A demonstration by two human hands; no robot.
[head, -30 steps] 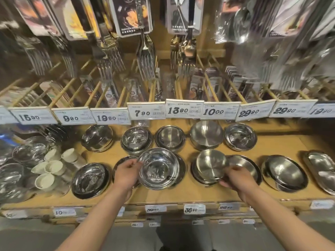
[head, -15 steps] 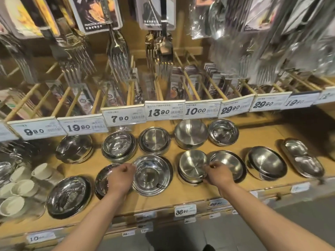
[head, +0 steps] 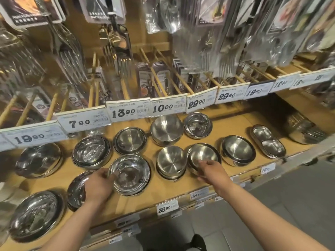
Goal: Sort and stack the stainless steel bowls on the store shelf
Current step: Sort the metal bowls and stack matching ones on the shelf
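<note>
A shiny wide steel bowl (head: 129, 175) sits on top of a stack at the front of the wooden shelf (head: 181, 189). My left hand (head: 98, 185) grips its left rim, thumb on the edge. To its right stands a stack of small matte bowls (head: 170, 162), with no hand on it. Further right lies a shallow matte bowl (head: 203, 154); my right hand (head: 212, 169) pinches its near rim, thumb inside. A flat dish (head: 76, 189) lies partly under my left hand.
More steel bowls stand in the rear row (head: 129, 140) (head: 166, 129) (head: 197, 125) (head: 91, 153). A bowl (head: 237, 151) and oval divided dishes (head: 268, 142) are to the right, plates (head: 36, 214) to the left. Price tags (head: 126, 113) and hanging forks overhang the shelf.
My right hand set the small matte bowl onto its stack and moved right to the shallow bowl. My left hand lowered the shiny bowl onto its stack. The view swung right.
</note>
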